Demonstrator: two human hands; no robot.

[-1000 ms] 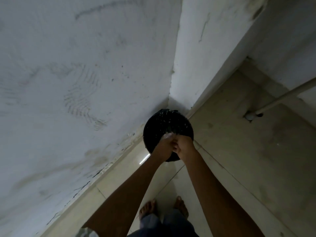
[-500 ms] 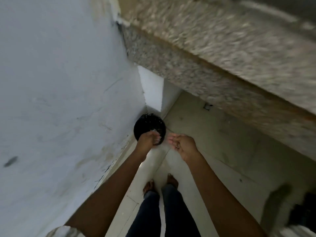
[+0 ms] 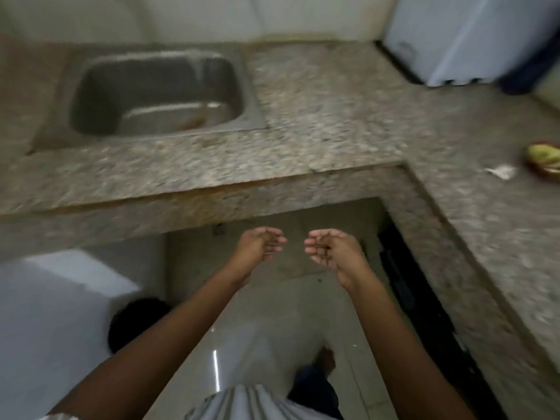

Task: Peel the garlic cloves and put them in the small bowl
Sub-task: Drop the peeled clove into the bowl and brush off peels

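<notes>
**Hands emptied, view returned to the counter**

A second earlier both hands are pressed together over the black bin point(image 3: 133, 319). Half a second earlier they are parted above it. Now the view is swung up to the counter point(image 3: 318, 110), and the bin is left low at the left, partly hidden behind the left forearm. The left hand point(image 3: 260, 247) and right hand point(image 3: 330, 250) are held side by side, apart, in front of the counter edge. The fingers of each are loosely curled and nothing is seen in either. From this it is judged that waste (probably peel) is already discarded and that a return to the peeling work is under way.

A reddish bowl point(image 3: 544, 160) with yellow-green contents is seen at the far right edge of the counter. It is taken to be the small bowl, though the blur forbids certainty and its contents cannot be named. A white scrap point(image 3: 500, 172) lies just beside it on the left. The bowl is well apart from both hands, up and to the right of the right hand, which is the nearer of the two. The sink point(image 3: 251, 95) is set in the counter at the left, far from the bowl.
</notes>
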